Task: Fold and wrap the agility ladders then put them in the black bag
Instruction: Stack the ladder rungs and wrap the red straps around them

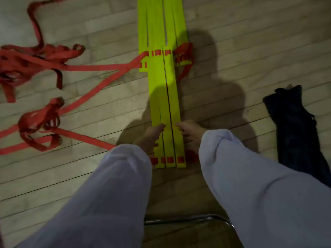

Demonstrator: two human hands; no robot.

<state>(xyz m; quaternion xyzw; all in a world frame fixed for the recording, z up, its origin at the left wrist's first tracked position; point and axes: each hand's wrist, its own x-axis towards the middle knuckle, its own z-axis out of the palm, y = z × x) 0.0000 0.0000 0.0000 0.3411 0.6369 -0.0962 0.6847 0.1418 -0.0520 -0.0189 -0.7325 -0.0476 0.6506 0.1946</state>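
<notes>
Head view shows the person squeezing the near stack of yellow rungs [169, 104] from both sides on the wooden floor [232, 51]. The left hand [152, 136] holds the left edge and the right hand [188, 131] holds the right edge. The fingers look curled on the plastic, and both arms in pale sleeves [116, 176] reach down and forward. To do this step well, the rungs should probably be pushed together until their ends are level, so the bundle is tidy before wrapping. The red straps [35, 59] lie loose and tangled at the left, so they likely need gathering without knots. The black bag [293, 126] lies on the floor at the right, well apart from the stack.
</notes>
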